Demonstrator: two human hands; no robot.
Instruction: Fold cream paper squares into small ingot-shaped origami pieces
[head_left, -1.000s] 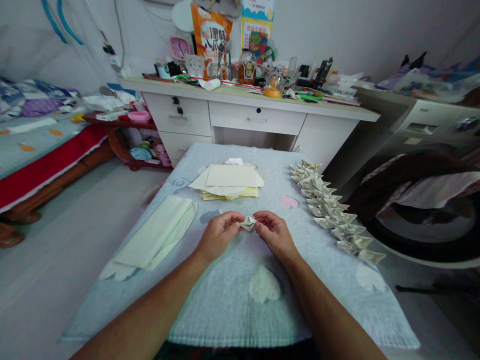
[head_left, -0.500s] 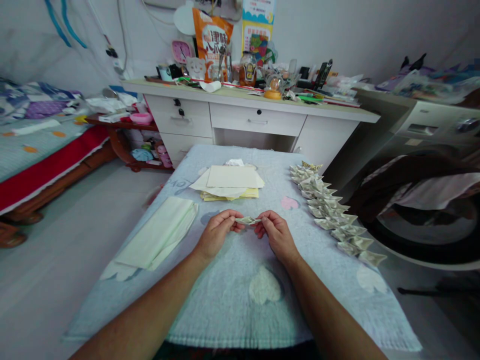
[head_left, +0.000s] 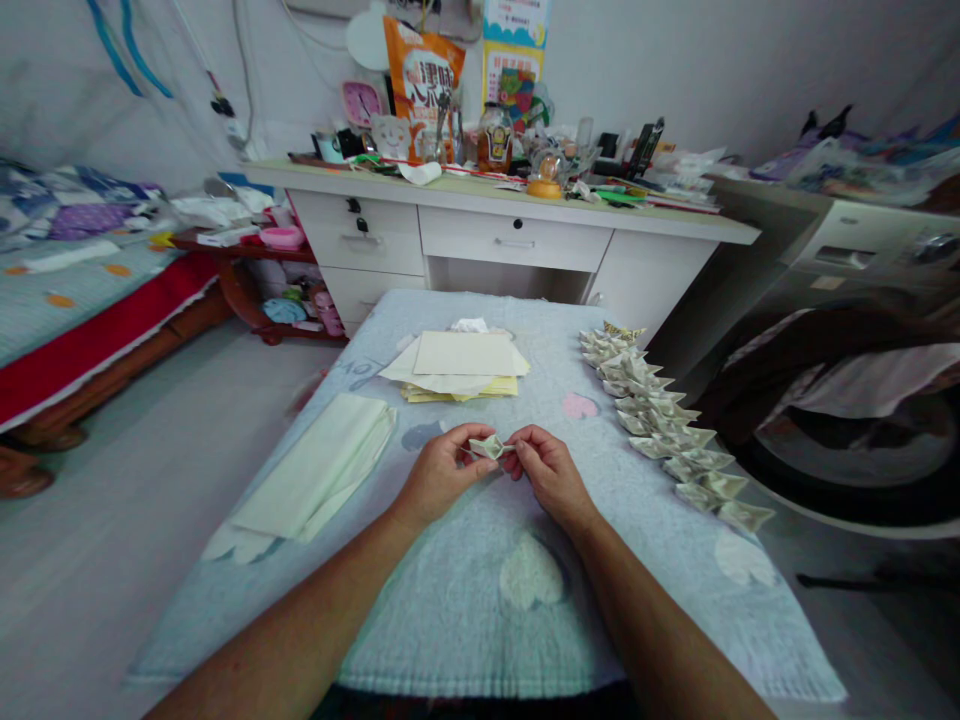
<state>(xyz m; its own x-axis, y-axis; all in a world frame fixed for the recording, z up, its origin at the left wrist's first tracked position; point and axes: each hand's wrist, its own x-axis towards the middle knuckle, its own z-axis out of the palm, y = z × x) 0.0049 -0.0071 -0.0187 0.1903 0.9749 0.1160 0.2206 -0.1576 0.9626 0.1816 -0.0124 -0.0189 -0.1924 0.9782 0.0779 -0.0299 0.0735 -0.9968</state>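
Observation:
A small pale folded paper boat (head_left: 489, 448) is held between my two hands above the cloth-covered table. My left hand (head_left: 441, 470) grips its left side, thumb below and fingers behind. My right hand (head_left: 549, 468) pinches its right tip between thumb and forefinger. Beyond my hands lies a stack of cream and yellow paper sheets (head_left: 471, 358). A folded pile of pale green paper (head_left: 319, 465) rests to the left. Along the right side runs a row of several similar folded paper boats (head_left: 664, 425), nested close together.
The light blue cloth (head_left: 450, 620) covers the table. A white desk (head_left: 517, 240) stands behind it, with a jar (head_left: 495, 138) and an orange bag (head_left: 424, 85) on top. On the right is a washing machine (head_left: 832, 270); a bed (head_left: 97, 290) is on the left.
My left thumb has moved right, under the boat's middle. The folded paper now looks more opened out and tilted, and its hollow shows. The piles and the row are unchanged.

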